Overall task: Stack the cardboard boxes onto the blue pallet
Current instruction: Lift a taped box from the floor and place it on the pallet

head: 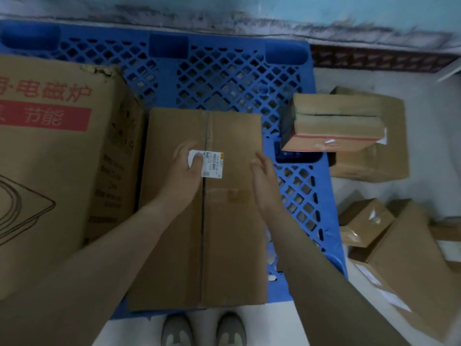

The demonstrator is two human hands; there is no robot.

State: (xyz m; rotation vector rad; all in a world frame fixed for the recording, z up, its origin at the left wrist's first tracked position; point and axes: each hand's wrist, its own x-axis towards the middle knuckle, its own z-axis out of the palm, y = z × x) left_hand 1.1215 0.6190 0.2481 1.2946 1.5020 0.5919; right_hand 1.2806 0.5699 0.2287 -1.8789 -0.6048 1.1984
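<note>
A long plain cardboard box [224,233] lies on the blue pallet [224,78], its taped seam running away from me and a white label near the middle. My left hand [185,168] rests flat on its top beside the label, fingers loosely bent. Above the box's right edge, my right hand [264,176] hovers with fingers apart and holds nothing. A large printed box [50,158] with red Chinese lettering stands on the pallet's left side, touching the plain box.
Off the pallet to the right, a small red-striped box [334,131] lies on a bigger carton [369,161]. Several more boxes [399,245] sit on the floor at lower right. My shoes [203,329] stand at the pallet's near edge. A wall runs behind.
</note>
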